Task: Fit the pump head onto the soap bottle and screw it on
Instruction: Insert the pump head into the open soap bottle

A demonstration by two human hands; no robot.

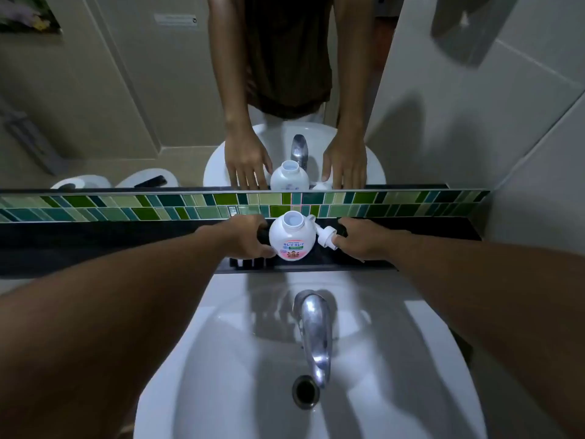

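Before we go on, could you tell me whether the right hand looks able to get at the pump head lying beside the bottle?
Probably yes: the right hand already touches the pump head, which lies beside the soap bottle with nothing between them.

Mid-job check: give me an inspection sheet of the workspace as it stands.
Surface: dark ledge behind the sink, below a green tile strip.
Job's things: soap bottle upright, mouth open; pump head lying on its side to its right, not fitted.
Clutter: nothing seen.
Grippers: left hand touching the bottle's side; right hand with fingertips at the pump head, grip unclear.
Cables: nothing seen.
Surroundings: faucet, drain, mirror above.
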